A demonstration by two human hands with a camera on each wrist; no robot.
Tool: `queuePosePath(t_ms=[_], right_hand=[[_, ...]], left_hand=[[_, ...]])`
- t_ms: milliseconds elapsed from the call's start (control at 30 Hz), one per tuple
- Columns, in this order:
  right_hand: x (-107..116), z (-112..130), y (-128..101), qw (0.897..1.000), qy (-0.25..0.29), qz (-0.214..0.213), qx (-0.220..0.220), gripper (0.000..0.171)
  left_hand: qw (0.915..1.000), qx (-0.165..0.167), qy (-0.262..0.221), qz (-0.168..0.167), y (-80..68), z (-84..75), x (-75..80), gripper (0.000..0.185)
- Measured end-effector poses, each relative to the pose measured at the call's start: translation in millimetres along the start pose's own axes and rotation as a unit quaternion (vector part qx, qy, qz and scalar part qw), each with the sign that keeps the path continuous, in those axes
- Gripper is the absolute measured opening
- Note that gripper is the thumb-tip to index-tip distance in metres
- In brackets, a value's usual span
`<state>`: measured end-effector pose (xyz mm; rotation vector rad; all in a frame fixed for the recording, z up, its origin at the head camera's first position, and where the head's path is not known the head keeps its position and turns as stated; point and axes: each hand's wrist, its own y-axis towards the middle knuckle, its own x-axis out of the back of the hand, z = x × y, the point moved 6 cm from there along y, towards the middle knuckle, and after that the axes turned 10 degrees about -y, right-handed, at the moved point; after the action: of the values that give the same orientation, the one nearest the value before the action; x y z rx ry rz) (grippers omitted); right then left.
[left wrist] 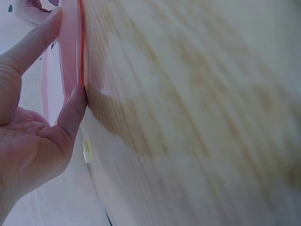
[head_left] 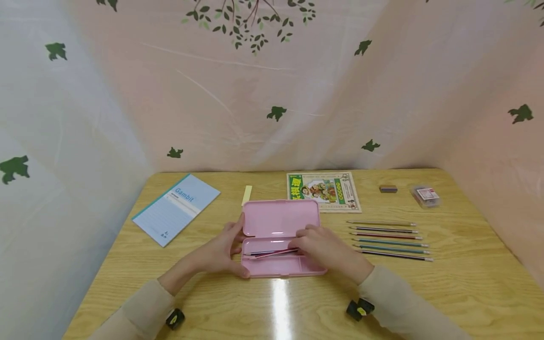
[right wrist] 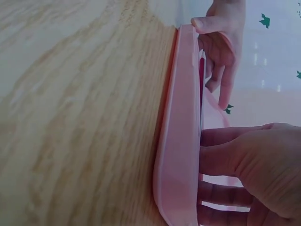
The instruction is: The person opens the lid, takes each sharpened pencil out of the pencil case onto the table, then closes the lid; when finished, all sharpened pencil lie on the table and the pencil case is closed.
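Two hands (head_left: 272, 250) gripping open pink pencil case (head_left: 280, 231), long axis left-right.

We count one open pink pencil case (head_left: 280, 238) at the middle of the table (head_left: 467, 283). Inside the case lie two pencils (head_left: 272, 253). To the right of the case lie six loose pencils (head_left: 388, 241) in a row. Left of the case: one blue notebook (head_left: 176, 208). Behind the case: one yellow slip (head_left: 247, 195) and one illustrated booklet (head_left: 324, 191). Further right of the booklet: one grey eraser (head_left: 388, 189) and one small clear box (head_left: 426, 195). Two hands are at the case.
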<state>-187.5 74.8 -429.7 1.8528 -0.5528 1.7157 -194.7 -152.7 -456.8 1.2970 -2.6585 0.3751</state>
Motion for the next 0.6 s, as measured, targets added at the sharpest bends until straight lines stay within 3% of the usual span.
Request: queuePosePath(t_ms=[333, 600], right_hand=[[-3.1, 0.6, -2.9, 0.998, -0.034, -0.043, 0.021, 0.02], [-4.0, -0.8, -2.5, 0.999, -0.022, -0.033, 0.014, 0.022]], left_hand=[[1.0, 0.001, -0.004, 0.002, -1.4, -2.0, -0.5, 0.141], [1.0, 0.001, 0.004, 0.003, -0.7, -2.9, -0.5, 0.141]])
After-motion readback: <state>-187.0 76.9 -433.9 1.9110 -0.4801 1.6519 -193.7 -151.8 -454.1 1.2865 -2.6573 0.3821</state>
